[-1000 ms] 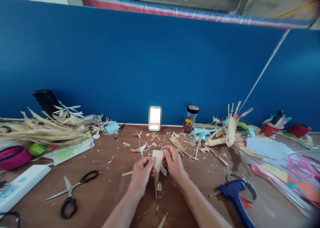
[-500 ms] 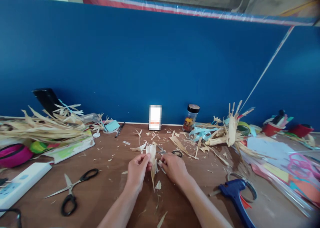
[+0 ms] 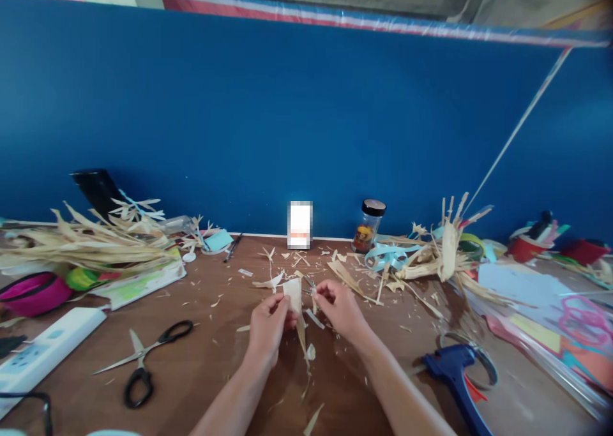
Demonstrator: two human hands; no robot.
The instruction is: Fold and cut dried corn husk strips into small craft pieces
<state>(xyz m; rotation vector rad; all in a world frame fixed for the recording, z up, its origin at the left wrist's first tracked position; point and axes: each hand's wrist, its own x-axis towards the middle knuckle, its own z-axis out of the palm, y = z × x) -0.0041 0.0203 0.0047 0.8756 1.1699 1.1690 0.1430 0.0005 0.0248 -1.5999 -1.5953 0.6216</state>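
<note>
My left hand [image 3: 269, 327] pinches a pale, flat piece of dried corn husk [image 3: 292, 290] that tapers to a narrow tail below the fingers. Just to the right of it, my right hand [image 3: 338, 305] is closed with thumb and forefinger together on a small husk strip [image 3: 315, 303]. A thin metallic tip [image 3: 309, 285] shows behind those fingertips; the rest of it is hidden by the hand. Under the hands, loose husk scraps [image 3: 315, 320] lie on the brown table [image 3: 205, 372].
Black-handled scissors [image 3: 140, 358] lie open at left, near a white power strip [image 3: 48, 343] and a husk heap [image 3: 96, 248]. On the right are a blue glue gun [image 3: 453, 369], a roll of tape [image 3: 486, 366] and a lidded jar [image 3: 368, 225]. A blue partition [image 3: 306, 117] stands behind.
My right hand has turned and lifted slightly, its fingertips now showing a small strip. The left hand still holds the husk. The whole view has shifted a little.
</note>
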